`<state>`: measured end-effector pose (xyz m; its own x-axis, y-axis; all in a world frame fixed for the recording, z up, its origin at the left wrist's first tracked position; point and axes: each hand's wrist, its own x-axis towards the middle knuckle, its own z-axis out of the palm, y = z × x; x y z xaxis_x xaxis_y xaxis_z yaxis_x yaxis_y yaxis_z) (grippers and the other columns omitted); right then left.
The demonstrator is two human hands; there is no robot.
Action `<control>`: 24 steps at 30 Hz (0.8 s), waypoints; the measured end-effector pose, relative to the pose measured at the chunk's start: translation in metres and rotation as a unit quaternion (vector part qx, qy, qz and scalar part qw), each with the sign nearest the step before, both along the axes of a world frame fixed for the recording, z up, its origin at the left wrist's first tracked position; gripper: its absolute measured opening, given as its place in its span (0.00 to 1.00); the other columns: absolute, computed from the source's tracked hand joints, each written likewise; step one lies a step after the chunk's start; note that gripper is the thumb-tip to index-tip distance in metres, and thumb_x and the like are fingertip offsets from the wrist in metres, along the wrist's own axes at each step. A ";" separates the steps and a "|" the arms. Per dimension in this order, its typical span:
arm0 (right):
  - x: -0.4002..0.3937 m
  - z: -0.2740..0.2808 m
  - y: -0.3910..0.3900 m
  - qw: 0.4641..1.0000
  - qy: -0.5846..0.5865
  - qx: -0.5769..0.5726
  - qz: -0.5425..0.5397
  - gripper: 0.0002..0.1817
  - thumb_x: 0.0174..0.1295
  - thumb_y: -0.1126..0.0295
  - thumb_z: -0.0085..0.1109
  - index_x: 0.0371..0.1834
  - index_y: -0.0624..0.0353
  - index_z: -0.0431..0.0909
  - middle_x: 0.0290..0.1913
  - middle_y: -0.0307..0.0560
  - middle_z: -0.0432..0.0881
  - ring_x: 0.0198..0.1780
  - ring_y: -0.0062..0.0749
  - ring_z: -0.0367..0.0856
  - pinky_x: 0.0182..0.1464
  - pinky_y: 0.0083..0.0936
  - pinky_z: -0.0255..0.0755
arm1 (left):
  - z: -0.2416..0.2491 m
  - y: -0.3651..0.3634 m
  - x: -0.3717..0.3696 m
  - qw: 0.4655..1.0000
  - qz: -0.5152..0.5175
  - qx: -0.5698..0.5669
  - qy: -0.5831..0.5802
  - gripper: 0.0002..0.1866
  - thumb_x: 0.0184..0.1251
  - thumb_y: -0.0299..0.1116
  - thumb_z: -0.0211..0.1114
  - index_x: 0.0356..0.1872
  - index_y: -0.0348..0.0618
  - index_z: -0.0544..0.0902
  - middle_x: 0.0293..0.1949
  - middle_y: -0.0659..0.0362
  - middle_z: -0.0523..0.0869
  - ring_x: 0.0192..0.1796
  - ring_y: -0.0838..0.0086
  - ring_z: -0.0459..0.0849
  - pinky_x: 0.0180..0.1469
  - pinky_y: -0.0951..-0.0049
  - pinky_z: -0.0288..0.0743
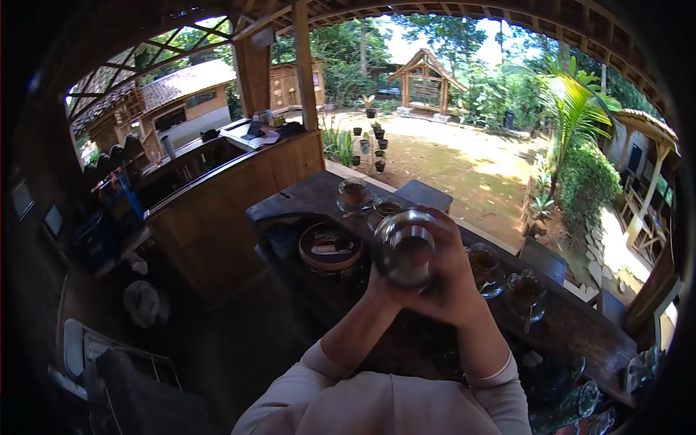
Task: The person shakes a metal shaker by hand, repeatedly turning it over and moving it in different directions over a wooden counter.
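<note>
- Ideally, I would press both palms evenly around the clear glass vessel (404, 250); smooth glass may slip, so slow moves suit it.
- Both my left hand (448, 264) and right hand (393, 288) grip it; blur and glass hide some fingers.
- It is above the dark wooden table (573, 333); filled glass cups (483, 259) sit far left and right, so I'd allow clearance.
- My forearms converge forward; left fingers curl over the vessel's right side, right hand lies lower, nearer.
</note>
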<state>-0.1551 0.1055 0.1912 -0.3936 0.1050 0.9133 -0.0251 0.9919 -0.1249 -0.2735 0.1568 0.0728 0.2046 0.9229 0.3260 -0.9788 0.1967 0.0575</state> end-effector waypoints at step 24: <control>-0.003 -0.050 -0.054 0.940 0.012 -0.048 0.338 0.25 0.40 0.58 0.72 0.46 0.43 0.80 0.60 0.55 0.65 0.61 0.52 0.67 0.65 0.50 0.52 | 0.036 -0.151 -0.035 0.983 0.163 0.023 0.086 0.36 0.60 0.63 0.52 0.55 0.39 0.70 0.45 0.45 0.81 0.45 0.57 0.83 0.49 0.57 0.78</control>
<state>-0.1580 0.0515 0.1416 -0.3786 -0.0800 0.9221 -0.6500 0.7322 -0.2033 -0.3089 0.0060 0.1087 -0.0437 0.9340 0.3546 -0.9643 -0.1322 0.2295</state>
